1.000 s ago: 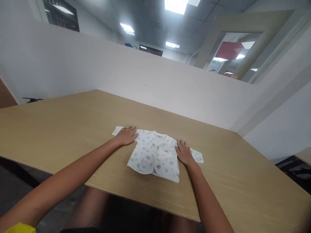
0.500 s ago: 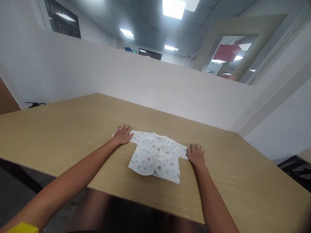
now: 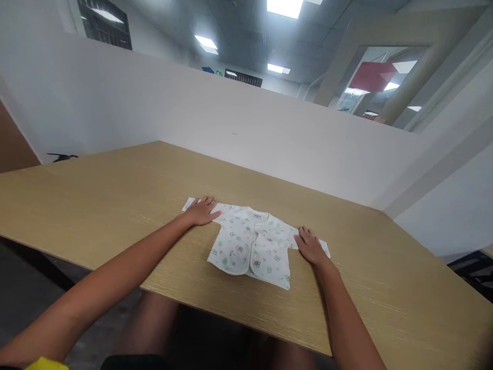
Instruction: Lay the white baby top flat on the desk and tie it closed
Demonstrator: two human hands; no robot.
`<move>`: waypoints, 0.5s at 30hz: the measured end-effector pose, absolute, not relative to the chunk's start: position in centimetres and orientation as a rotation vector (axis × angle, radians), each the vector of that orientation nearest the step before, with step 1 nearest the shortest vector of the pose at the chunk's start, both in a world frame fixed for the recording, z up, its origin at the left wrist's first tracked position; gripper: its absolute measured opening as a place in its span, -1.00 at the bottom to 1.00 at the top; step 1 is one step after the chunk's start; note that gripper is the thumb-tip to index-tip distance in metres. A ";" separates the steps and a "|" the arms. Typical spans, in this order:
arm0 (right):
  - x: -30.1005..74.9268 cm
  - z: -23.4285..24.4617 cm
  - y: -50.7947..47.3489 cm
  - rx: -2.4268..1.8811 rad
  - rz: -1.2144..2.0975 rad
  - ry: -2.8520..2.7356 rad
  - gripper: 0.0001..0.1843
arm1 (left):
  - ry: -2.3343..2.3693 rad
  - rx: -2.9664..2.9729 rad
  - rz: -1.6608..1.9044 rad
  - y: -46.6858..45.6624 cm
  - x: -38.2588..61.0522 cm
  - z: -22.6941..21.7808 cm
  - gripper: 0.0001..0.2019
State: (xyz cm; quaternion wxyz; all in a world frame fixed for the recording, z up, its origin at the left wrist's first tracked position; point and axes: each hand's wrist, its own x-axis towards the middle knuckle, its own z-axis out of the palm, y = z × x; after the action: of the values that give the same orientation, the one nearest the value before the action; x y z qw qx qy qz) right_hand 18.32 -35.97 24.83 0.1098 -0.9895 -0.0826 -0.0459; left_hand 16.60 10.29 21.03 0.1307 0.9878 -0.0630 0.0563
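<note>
A small white baby shirt (image 3: 234, 244) with a print of little green and dark figures lies spread on the table, its neckline away from me and its sleeves stretched out to both sides. The front panels meet near the middle, and the hem faces me. My left hand (image 3: 203, 210) rests flat on the left sleeve, fingers extended, with the cuff showing beyond it. On the right sleeve lies my right hand (image 3: 310, 245), also flat with fingers out; a bit of cuff peeks out past it. Neither hand grips the cloth.
The wooden table (image 3: 127, 190) has its front edge close to my body. A white partition wall (image 3: 246, 133) rises behind it. At the far right stands a dark object (image 3: 472, 270) by the table's edge, and a small black item (image 3: 62, 156) shows past the left side.
Both hands have slid along the sleeves toward the shirt's body, so the cuffs now show beyond them. The camera view has shifted slightly.
</note>
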 end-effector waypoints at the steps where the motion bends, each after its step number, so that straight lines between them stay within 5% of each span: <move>1: 18.2 25.1 -36.2 -2.839 -0.188 -0.256 -0.26 | -0.183 2.860 0.189 10.5 16.6 21.1 -0.18; 6: 15.1 27.4 -32.3 -2.278 -0.316 -0.490 -0.42 | -0.417 2.724 0.297 8.3 15.1 22.5 -0.25; 15: 7.9 30.4 -25.6 -2.079 0.939 -0.947 -0.47 | -0.868 2.638 0.267 2.2 12.3 21.7 -0.32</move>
State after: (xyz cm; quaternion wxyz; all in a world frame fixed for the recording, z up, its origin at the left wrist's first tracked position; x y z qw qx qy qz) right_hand 7.92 -25.55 30.43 0.3293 -0.7948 -0.3619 0.3590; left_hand 12.32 2.22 21.71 0.1752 0.9309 -0.3063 0.0941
